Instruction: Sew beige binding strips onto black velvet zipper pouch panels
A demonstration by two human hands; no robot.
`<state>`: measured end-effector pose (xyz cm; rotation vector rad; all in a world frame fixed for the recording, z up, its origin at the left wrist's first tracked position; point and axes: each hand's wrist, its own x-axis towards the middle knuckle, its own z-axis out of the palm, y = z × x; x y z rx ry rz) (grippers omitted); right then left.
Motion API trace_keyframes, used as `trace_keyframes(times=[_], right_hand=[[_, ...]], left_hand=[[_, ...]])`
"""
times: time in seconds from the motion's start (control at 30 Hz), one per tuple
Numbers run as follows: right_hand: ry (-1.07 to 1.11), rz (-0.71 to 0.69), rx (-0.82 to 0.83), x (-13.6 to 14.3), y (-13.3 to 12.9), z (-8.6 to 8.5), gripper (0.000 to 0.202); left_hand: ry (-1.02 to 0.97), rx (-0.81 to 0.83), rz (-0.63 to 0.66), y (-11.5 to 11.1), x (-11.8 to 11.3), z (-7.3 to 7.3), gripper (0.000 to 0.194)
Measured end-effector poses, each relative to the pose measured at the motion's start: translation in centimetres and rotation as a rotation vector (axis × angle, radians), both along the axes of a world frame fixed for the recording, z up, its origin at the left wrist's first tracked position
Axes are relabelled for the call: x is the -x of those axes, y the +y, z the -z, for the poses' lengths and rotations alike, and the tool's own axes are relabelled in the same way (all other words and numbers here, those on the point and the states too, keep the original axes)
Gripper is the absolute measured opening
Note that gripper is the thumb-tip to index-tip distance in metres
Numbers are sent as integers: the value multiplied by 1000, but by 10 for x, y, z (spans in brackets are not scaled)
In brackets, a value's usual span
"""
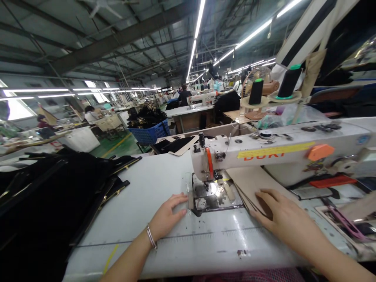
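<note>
right hand [280, 213] holds beige panels [249, 179], long axis slanting away leftward

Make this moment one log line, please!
left hand: empty, beside metal plate | right hand: touching beige pieces under sewing machine arm | black fabric: heaped, left

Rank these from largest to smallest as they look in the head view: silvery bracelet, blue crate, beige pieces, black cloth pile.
1. Black cloth pile
2. Beige pieces
3. Blue crate
4. Silvery bracelet
</note>
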<state>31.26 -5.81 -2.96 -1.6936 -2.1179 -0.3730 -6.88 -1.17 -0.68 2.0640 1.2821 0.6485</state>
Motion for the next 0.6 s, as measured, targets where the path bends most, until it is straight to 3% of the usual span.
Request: trace_keyframes(times=[0.13,0.27,0.37,0.47,0.6], right_hand=[[-46,-24,91,-3,2,1,44],[-53,-58,98,-9,10,-10,36],[-46,-73,69,-14,6,-21,36],[-31,-136,0,-2,-28,-32,42],[186,-324,-27,46,-111,-43,47]], left_hand=[[-24,-14,-12,-1,0,6,34],[-48,-26,-43,-4,-1,7,32],[-128,-56,-70,-12,-14,2,30],[-377,60,-77,-28,-44,-2,36],[-821,454,-34,-50,-96,2,62]])
